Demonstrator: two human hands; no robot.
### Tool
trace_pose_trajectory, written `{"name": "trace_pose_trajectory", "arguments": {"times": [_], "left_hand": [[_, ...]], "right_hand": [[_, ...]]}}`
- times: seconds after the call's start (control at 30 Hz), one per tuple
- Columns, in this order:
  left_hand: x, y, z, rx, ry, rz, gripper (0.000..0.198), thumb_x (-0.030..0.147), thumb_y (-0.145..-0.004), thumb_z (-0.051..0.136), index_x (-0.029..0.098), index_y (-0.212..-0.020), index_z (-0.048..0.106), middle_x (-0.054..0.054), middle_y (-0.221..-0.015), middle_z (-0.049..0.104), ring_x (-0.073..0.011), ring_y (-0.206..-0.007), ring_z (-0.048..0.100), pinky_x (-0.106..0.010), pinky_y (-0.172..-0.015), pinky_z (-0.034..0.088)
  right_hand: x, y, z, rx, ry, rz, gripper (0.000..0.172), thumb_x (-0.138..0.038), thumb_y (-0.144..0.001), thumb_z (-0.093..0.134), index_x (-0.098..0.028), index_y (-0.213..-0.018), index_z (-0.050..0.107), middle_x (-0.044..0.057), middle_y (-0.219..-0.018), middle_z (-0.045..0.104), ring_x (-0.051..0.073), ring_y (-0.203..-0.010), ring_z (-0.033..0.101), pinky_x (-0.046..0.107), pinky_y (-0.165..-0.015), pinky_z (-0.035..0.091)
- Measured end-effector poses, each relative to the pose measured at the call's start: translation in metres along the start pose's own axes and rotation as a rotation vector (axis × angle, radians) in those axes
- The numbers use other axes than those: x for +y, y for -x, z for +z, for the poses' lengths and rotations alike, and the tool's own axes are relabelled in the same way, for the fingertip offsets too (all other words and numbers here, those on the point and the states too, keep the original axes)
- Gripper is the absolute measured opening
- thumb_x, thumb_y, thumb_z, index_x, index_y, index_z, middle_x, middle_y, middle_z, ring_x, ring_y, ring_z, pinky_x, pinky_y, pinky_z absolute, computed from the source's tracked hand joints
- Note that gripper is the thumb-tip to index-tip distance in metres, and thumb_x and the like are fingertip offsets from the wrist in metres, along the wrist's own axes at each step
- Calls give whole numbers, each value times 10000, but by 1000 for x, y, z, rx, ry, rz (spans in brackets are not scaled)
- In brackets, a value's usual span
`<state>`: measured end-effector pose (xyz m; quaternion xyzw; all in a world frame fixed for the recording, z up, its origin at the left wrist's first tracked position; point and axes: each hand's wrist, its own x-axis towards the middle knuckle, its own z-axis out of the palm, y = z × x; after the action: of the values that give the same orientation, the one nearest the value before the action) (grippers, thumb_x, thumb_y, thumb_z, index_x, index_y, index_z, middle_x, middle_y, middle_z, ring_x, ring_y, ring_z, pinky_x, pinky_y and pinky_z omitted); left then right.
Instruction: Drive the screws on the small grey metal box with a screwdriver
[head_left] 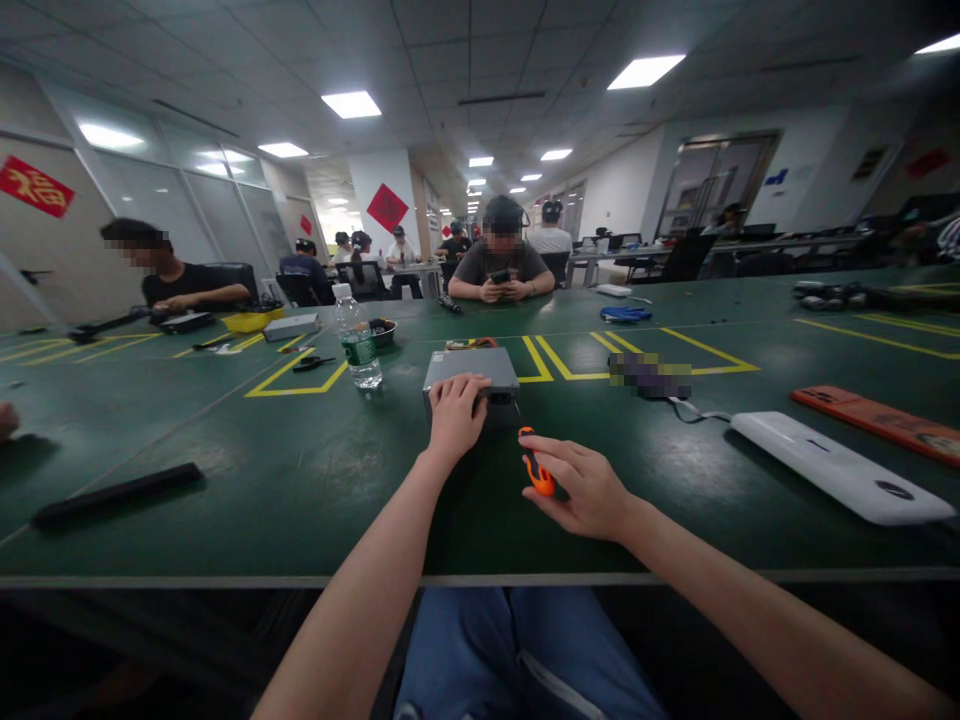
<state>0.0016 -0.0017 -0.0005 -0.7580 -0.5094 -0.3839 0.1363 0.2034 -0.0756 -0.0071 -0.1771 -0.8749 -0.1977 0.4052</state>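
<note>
A grey metal computer power supply (471, 366) sits on the green table in front of me, its power socket facing my side and some coloured wires behind it. My left hand (459, 412) rests on its top and near edge, fingers lying flat and slightly spread. In my right hand (581, 485) is an orange and black screwdriver (540, 474), pinched between thumb and fingers. Its thin shaft points away from me, with the tip at or close to the right front corner of the power supply; whether it touches cannot be made out.
A water bottle (360, 340) stands left of the power supply. To the right lie a white power bank (832, 465) with a cable and an orange phone (877, 415). A black bar (120, 494) lies at left. Across the table a person (504, 265) holds a phone.
</note>
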Motion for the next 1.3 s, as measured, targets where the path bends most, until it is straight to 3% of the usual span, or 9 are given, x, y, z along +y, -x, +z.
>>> {"name": "trace_pose_trajectory", "arguments": {"times": [0.23, 0.43, 0.6, 0.8, 1.3], "left_hand": [[1, 0, -1, 1, -1, 1, 274, 179, -834, 502, 284, -1083, 544, -1, -1207, 585, -189, -1144, 481, -381, -961, 268], [1, 0, -2, -2, -4, -2, 272, 183, -834, 502, 283, -1083, 545, -3, -1203, 585, -190, -1147, 478, -379, -965, 269], [1, 0, -2, -6, -4, -1, 279, 184, -836, 495, 283, -1093, 543, -9, -1206, 582, -195, -1151, 476, -384, -965, 275], [2, -1, -3, -16, -7, -9, 274, 184, -839, 486, 278, -1088, 549, -17, -1217, 577, -199, -1153, 475, -388, -974, 270], [3, 0, -3, -19, -6, -7, 275, 179, -839, 484, 278, -1089, 544, -9, -1222, 576, -192, -1161, 468, -386, -976, 262]], "right_hand": [[-4, -5, -5, -116, 33, -49, 303, -279, -886, 428, -148, -1156, 466, 184, -1151, 559, 229, -1040, 586, 335, -769, 522], [-2, -2, 0, -14, 35, -38, 228, -313, -855, 518, -163, -1020, 470, 171, -1058, 622, 211, -903, 640, 314, -690, 532], [-1, 0, 1, 26, -4, -24, 268, -263, -846, 527, -160, -1068, 421, 192, -1078, 619, 227, -944, 640, 324, -696, 546], [-3, -4, 3, -41, -61, -81, 309, -254, -879, 489, -146, -1146, 376, 205, -1142, 587, 227, -1061, 595, 339, -774, 547], [-3, -7, 8, -107, -88, -65, 253, -292, -914, 451, -152, -1115, 389, 203, -1165, 569, 230, -1091, 577, 362, -803, 545]]}}
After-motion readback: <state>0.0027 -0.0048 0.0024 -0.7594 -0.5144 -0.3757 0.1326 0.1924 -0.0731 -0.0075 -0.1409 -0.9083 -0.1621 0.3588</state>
